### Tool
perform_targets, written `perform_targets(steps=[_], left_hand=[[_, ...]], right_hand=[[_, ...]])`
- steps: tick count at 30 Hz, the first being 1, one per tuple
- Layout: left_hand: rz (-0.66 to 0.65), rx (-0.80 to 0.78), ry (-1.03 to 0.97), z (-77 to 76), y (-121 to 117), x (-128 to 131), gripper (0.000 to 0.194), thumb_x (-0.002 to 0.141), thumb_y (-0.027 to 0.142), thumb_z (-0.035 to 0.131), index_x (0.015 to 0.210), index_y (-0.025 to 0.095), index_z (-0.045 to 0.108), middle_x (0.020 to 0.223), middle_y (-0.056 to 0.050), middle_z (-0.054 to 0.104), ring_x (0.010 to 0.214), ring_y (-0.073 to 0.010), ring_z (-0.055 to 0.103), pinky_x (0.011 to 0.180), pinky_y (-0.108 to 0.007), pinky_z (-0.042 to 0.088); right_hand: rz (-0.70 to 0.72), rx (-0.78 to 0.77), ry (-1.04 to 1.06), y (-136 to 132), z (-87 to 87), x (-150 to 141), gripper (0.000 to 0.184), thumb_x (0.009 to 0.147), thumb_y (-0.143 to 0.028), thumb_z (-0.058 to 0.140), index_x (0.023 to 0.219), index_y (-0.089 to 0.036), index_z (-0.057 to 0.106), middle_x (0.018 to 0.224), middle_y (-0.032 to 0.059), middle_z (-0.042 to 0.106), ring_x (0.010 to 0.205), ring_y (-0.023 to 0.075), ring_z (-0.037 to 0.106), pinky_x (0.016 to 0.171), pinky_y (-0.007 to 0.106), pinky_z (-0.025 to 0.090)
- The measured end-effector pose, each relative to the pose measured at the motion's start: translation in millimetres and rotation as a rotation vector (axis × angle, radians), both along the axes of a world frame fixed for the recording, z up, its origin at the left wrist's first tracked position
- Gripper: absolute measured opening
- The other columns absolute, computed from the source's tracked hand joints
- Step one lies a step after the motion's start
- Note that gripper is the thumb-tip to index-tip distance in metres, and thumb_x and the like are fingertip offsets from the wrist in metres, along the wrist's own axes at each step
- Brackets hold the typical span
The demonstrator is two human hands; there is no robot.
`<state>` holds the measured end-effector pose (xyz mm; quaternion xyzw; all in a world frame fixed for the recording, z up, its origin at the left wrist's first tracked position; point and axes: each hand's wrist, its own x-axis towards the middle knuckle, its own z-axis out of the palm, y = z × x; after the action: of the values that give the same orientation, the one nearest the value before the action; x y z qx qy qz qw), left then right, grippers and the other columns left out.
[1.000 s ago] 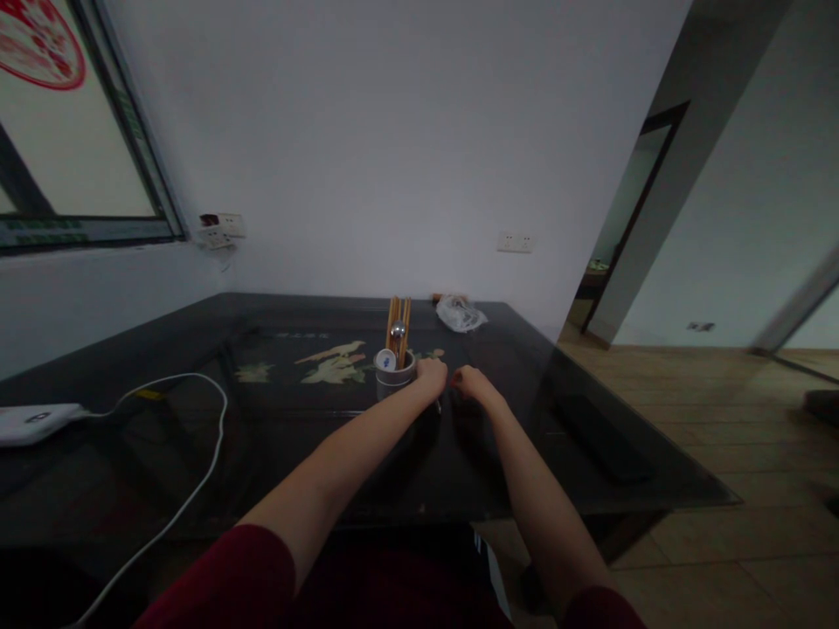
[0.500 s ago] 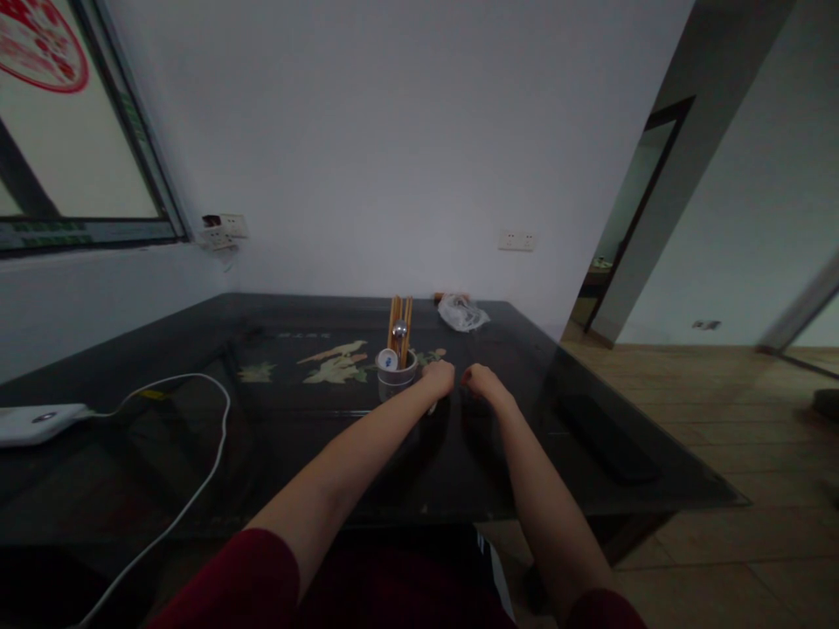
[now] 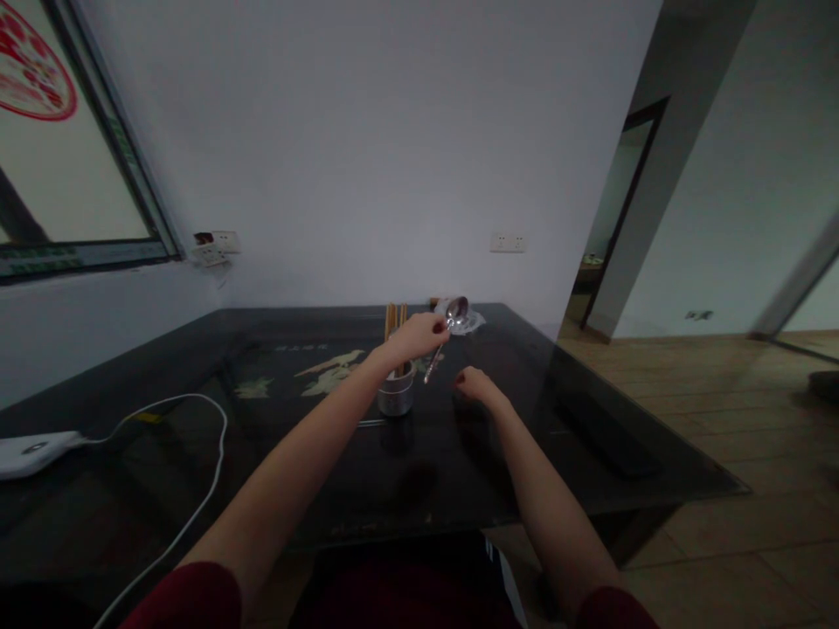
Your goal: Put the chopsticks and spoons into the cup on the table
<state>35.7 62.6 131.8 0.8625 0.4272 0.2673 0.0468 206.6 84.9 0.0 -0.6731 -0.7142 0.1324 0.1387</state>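
Note:
My left hand [image 3: 423,332] is closed in a pinch on a shiny metal spoon [image 3: 457,309], held in the air with its bowl up to the right and its patterned handle slanting down to the left. Just left of and below that hand stands a round metal holder [image 3: 396,398] with several wooden chopsticks [image 3: 391,319] upright in it; my hand and forearm cover part of them. My right hand [image 3: 477,384] stays low over the table, right of the holder, its fingers curled. Whether anything is inside them is hidden.
A dark glossy table [image 3: 315,480] with a bird-and-flower picture extends to the wall. A clear plastic bag [image 3: 468,323] lies at the back. On the right is a dark flat object [image 3: 606,432]; on the left, a white device [image 3: 39,454] with a white cable [image 3: 219,454].
My left hand has risen and moved slightly left, and the spoon in it now shows clearly above the table. The right hand has barely moved. The view has tilted slightly.

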Motion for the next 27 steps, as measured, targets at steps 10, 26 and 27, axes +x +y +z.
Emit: perform_targets(steps=[10, 26, 27], left_hand=[[0.005, 0.095, -0.404, -18.1, 18.1, -63.7, 0.016, 0.078, 0.028, 0.054, 0.076, 0.014, 0.06, 0.072, -0.003, 0.063, 0.067, -0.0136, 0.057, 0.066, -0.025, 0.043], [-0.127, -0.232, -0.452, -53.1, 35.9, -91.9, 0.021, 0.068, 0.028, 0.064, 0.081, 0.013, 0.062, 0.075, -0.006, 0.067, 0.07, -0.0162, 0.063, 0.069, -0.029, 0.05], [-0.129, -0.245, -0.445, -53.0, 36.5, -92.4, 0.021, 0.067, 0.028, 0.064, 0.081, 0.013, 0.062, 0.075, -0.006, 0.067, 0.07, -0.0163, 0.063, 0.068, -0.029, 0.05]], right_hand=[[0.436, 0.091, 0.421, -7.2, -5.1, -39.5, 0.064, 0.064, -0.022, 0.076, 0.123, -0.014, 0.054, 0.088, 0.0053, 0.065, 0.075, 0.017, 0.06, 0.072, 0.03, 0.047], [0.524, 0.199, 0.957, -25.5, -25.2, -93.9, 0.094, 0.056, -0.029, 0.082, 0.135, -0.019, 0.032, 0.122, 0.0127, 0.055, 0.106, 0.0233, 0.056, 0.094, 0.04, 0.043], [0.509, 0.201, 0.961, -25.6, -26.0, -95.1, 0.095, 0.056, -0.028, 0.082, 0.136, -0.019, 0.032, 0.123, 0.0129, 0.055, 0.107, 0.0235, 0.056, 0.094, 0.04, 0.043]])
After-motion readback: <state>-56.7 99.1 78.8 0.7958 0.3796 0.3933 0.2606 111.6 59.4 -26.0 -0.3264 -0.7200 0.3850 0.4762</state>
